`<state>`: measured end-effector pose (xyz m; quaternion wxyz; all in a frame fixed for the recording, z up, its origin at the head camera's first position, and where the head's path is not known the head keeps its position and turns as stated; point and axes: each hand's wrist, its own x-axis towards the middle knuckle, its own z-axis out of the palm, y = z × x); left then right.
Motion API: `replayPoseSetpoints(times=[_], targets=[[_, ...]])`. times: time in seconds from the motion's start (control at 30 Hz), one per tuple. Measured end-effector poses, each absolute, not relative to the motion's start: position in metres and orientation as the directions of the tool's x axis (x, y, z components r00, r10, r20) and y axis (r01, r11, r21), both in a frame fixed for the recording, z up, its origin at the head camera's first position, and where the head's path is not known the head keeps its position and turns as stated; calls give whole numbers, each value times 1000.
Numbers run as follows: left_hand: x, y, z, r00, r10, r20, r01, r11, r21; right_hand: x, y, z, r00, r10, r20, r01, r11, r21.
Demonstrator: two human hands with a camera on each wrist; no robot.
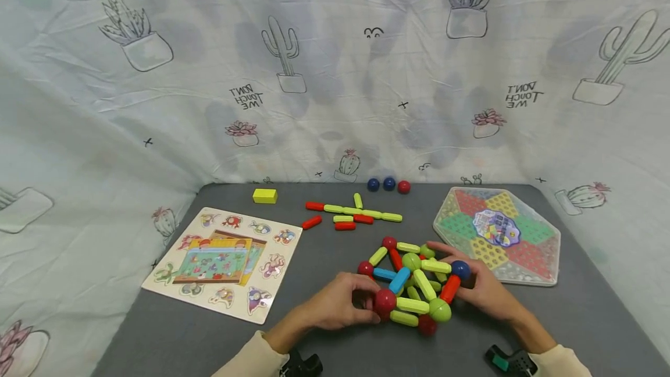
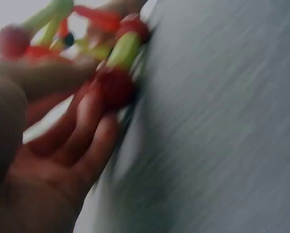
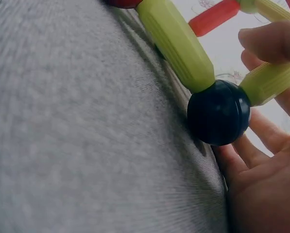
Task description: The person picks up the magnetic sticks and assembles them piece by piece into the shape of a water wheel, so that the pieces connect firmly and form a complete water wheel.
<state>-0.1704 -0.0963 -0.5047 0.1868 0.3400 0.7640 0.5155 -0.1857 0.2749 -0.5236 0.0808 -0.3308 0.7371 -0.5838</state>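
A frame of magnetic rods and balls (image 1: 424, 285), in yellow-green, red and blue, stands on the grey table between both hands. My left hand (image 1: 337, 302) grips its left side by the red balls; in the left wrist view, blurred, its fingers curl against a red ball (image 2: 116, 88). On the far right side, my right hand (image 1: 489, 291) holds the frame near a dark blue ball (image 1: 460, 270). The right wrist view shows a lower dark blue ball (image 3: 218, 114) close to the table, with fingers behind it and the thumb beside a yellow-green rod (image 3: 271, 83).
Loose red and yellow-green rods (image 1: 361, 212) lie behind the frame. Blue and red balls (image 1: 389, 183) sit at the back edge. A sea-animal puzzle board (image 1: 235, 301) lies left, a yellow block (image 1: 264, 196) behind it. A hexagonal game box (image 1: 539, 231) lies right.
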Motion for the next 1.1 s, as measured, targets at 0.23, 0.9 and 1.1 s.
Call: replayPoseSetpoints(times=[0.23, 0.9, 1.1], targets=[[-211, -136, -498, -719, 683, 130, 147, -33, 989, -185, 272, -521, -768, -580, 271, -394, 94, -914], [-281, -125, -501, -886, 428, 176, 439, 656, 614, -185, 260, -523, -740, -608, 288, -382, 28, -924], [-275, -124, -511, -848, 491, 202, 511, 651, 562, -184, 261, -521, -752, -598, 279, -381, 48, -923]])
